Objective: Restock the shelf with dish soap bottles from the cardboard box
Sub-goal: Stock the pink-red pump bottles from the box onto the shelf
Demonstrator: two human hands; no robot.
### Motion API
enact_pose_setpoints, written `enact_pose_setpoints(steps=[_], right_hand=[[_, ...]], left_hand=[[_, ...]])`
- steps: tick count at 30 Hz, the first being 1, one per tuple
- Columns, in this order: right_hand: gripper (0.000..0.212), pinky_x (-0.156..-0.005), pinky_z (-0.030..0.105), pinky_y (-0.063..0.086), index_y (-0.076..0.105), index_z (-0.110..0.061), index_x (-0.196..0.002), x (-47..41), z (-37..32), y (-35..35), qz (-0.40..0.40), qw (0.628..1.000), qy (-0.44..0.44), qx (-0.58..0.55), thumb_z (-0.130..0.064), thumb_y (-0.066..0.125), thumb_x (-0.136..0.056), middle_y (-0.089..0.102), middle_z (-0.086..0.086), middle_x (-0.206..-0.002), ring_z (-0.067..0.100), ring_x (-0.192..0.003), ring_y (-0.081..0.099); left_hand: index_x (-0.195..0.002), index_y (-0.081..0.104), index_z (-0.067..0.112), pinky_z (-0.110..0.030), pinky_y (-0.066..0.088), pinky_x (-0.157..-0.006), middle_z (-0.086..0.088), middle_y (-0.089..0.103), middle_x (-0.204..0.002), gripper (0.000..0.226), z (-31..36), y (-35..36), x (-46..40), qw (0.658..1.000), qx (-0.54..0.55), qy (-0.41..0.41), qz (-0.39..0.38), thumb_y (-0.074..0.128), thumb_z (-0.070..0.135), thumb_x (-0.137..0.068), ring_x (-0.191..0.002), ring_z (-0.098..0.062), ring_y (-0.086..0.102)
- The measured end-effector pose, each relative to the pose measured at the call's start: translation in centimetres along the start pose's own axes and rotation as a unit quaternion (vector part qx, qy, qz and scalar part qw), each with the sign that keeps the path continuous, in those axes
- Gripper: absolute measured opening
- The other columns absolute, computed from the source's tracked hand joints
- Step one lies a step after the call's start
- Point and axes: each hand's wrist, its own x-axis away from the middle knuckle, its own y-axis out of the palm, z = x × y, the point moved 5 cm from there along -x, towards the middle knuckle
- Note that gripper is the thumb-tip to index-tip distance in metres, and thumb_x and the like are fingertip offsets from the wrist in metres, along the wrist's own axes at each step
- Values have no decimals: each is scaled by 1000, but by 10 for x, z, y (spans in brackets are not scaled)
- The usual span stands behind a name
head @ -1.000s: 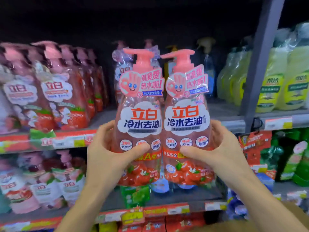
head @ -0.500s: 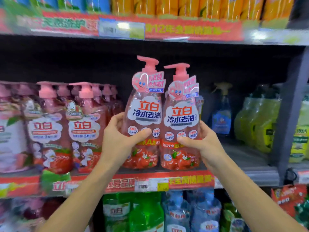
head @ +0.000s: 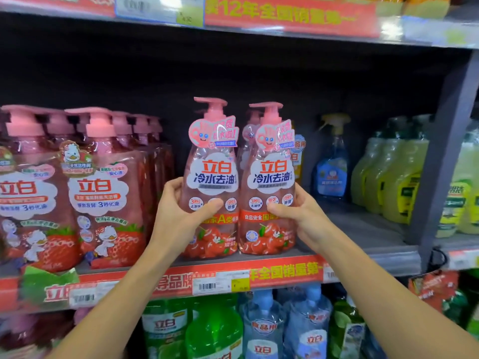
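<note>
Two pink pump bottles standing upright side by side at the front of the middle shelf (head: 363,257), bases sitting on or right at the shelf board — contact hard to tell. Left hand (head: 178,216) is wrapping the left bottle (head: 211,182), grip pinching it with the thumb across the front label and fingers going round the far side. Right hand (head: 303,216) is doing the same on the right bottle (head: 272,182), thumb lying on the front, fingers curling behind. The two bottles are touching each other along their sides, pump heads both pointing left. Just to their left, a row of larger pink strawberry-label bottles (head: 101,193) is filling the shelf, going back in depth. Behind the right bottle, more bottles are peeking out, partly hidden. Further right, a blue spray bottle (head: 331,167) is standing back on the shelf, then yellow-green bottles (head: 394,177) near the grey upright post (head: 451,141). Red price strip (head: 272,274) is running along the shelf edge below — green and blue bottles (head: 261,327) sitting on the shelf underneath. Cardboard box not in view.
</note>
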Motion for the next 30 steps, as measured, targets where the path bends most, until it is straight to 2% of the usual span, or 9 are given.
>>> enact_pose_setpoints(steps=[3,6,9,12,14,16,20,24,30], right_hand=[[72,-86,38,59,58,-16,-131,1,0,-2,-4,1000,4,24,-15,84,-64,75,5,-117,24,-109,71],[66,-91,38,58,60,-21,-128,9,-6,-3,-7,996,7,87,-24,85,-66,75,-1,-115,19,-107,72],[58,-85,24,56,57,-35,-125,20,-17,-3,20,968,-26,249,-34,85,-75,66,-10,-120,8,-106,68],[81,-97,32,51,44,-42,-134,29,-22,3,58,915,-101,386,-53,87,-65,56,-13,-125,5,-115,58],[98,-100,38,51,41,-36,-139,30,-16,8,87,909,-105,394,-61,87,-56,56,-9,-129,10,-119,58],[104,-99,37,49,37,-29,-143,32,-12,11,121,895,-100,417,-57,88,-57,51,-5,-132,15,-122,55],[102,-98,43,49,34,-25,-142,33,-11,12,138,883,-96,438,-56,88,-61,48,-3,-132,22,-124,54],[100,-96,45,50,34,-25,-140,33,-12,14,139,883,-87,440,-55,88,-61,48,-2,-129,24,-124,54],[101,-96,46,51,32,-25,-141,33,-13,14,139,884,-85,437,-56,87,-62,46,-3,-132,23,-125,53]], left_hand=[[-125,46,14,-14,54,-62,6,68,-107,65,-2,1,4,1000,0,-12,-5,83,14,-71,-84,5,68],[-124,45,19,-15,55,-64,10,69,-107,62,2,-4,8,998,-39,-35,-19,83,27,-75,-85,6,68],[-124,45,28,-21,51,-75,14,62,-113,61,12,-5,16,981,-186,-38,-30,73,56,-77,-91,2,64],[-129,40,26,-33,44,-86,4,50,-125,83,22,5,27,937,-350,14,9,71,68,-65,-109,-14,54],[-130,39,23,-33,41,-87,3,53,-129,89,22,7,29,935,-353,27,34,77,64,-61,-118,-19,54],[-129,39,25,-33,40,-89,5,56,-130,87,20,4,26,941,-335,22,38,83,58,-61,-120,-19,56],[-129,41,26,-38,44,-100,9,60,-130,86,14,4,11,942,-336,8,12,84,56,-61,-120,-18,58],[-128,44,22,-35,45,-96,5,61,-129,84,1,9,-11,942,-335,8,-2,85,54,-63,-119,-18,58],[-131,42,17,-45,45,-102,-1,60,-132,89,-17,21,-42,943,-332,-1,-10,85,54,-63,-122,-24,57]])
